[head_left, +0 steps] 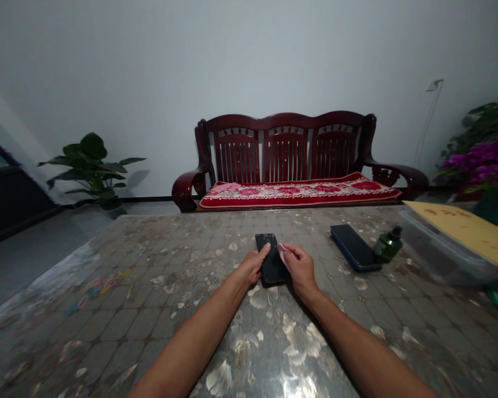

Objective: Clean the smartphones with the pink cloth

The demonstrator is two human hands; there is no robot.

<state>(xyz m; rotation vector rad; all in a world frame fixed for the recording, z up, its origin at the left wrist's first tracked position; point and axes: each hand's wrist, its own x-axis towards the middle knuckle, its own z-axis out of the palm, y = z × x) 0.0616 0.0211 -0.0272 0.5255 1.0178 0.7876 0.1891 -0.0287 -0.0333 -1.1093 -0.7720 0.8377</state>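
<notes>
A dark smartphone lies or is held just over the patterned tabletop, its long side pointing away from me. My left hand grips its left edge, with the thumb laid over the screen near the top. Small pale specks or drops show on the upper part of the screen. My right hand is closed on a pink cloth, pinched between thumb and fingers. That cloth is at the phone's right edge; whether it presses on the glass I cannot tell.
To the right lie a dark phone-like slab, a green bottle with a black top and a clear plastic box under a yellow sheet. Colourful bands are on the left. A wooden bench stands beyond the table.
</notes>
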